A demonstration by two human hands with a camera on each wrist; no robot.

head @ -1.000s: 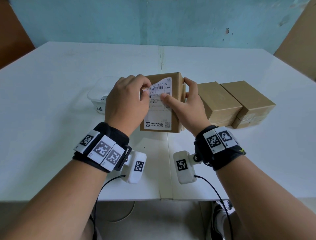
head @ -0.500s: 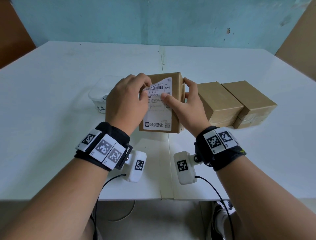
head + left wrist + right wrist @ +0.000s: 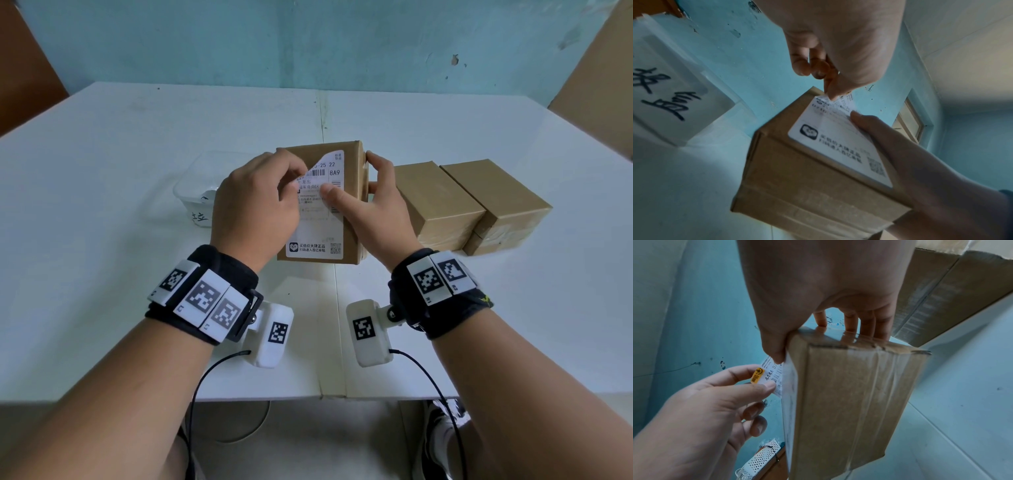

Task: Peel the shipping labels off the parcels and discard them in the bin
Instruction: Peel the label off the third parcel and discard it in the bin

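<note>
A brown cardboard parcel (image 3: 349,226) stands tilted on the white table (image 3: 102,205), its white shipping label (image 3: 318,236) facing me. My left hand (image 3: 253,209) pinches the label's peeled upper-left corner (image 3: 766,378) between thumb and forefinger. My right hand (image 3: 373,212) grips the parcel (image 3: 849,394), thumb pressing the label (image 3: 838,146) and fingers (image 3: 867,327) curled over the far edge. The label's lower part still sticks to the parcel (image 3: 797,186).
A clear plastic bin (image 3: 195,195) with handwritten characters (image 3: 663,94) sits left of the parcel, behind my left hand. Two plain brown boxes (image 3: 438,205) (image 3: 496,202) lie side by side at the right. A teal wall rises beyond the table.
The left hand has pulled the label's upper-left corner further down and left, baring more cardboard at the parcel's top. The right hand keeps its hold on the parcel.
</note>
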